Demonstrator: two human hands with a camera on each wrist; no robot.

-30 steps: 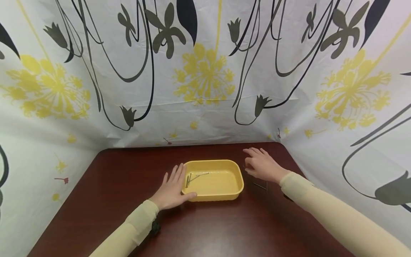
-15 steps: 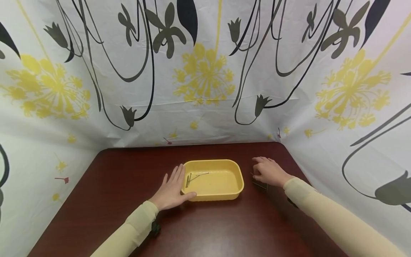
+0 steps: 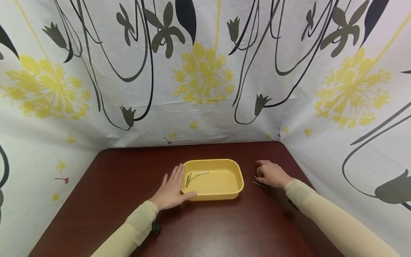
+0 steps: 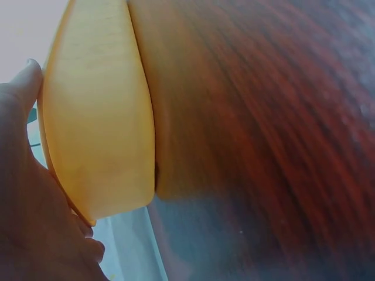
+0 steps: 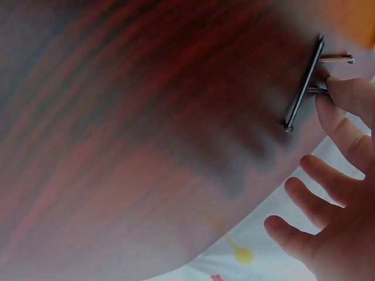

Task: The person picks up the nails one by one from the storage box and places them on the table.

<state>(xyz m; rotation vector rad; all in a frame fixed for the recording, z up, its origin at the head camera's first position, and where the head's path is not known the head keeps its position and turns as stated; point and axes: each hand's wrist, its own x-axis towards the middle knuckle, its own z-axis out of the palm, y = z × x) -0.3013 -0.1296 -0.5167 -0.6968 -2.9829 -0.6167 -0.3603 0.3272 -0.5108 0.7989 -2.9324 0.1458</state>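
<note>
A yellow plastic tray (image 3: 218,184) sits on the table with several nails (image 3: 188,180) lying in its left part. My left hand (image 3: 171,190) rests on the tray's left rim, fingers straight and thumb over the near rim; the left wrist view shows the tray's outer wall (image 4: 99,117) beside it. Right of the tray, my right hand (image 3: 271,174) is low over the table. In the right wrist view its thumb and index finger pinch a nail (image 5: 317,90), mostly hidden by the fingertips. A long dark nail (image 5: 303,88) and another nail (image 5: 337,59) lie right beside them.
The dark red wooden table (image 3: 205,228) has a glossy top. A white cloth with flower prints (image 3: 205,132) hangs behind it and along both sides. A small dark object (image 3: 155,228) shows under the left wrist.
My right hand has moved slightly right and down toward the nails on the table, and its thumb and index finger have closed on one. The left hand and the tray stay in place.
</note>
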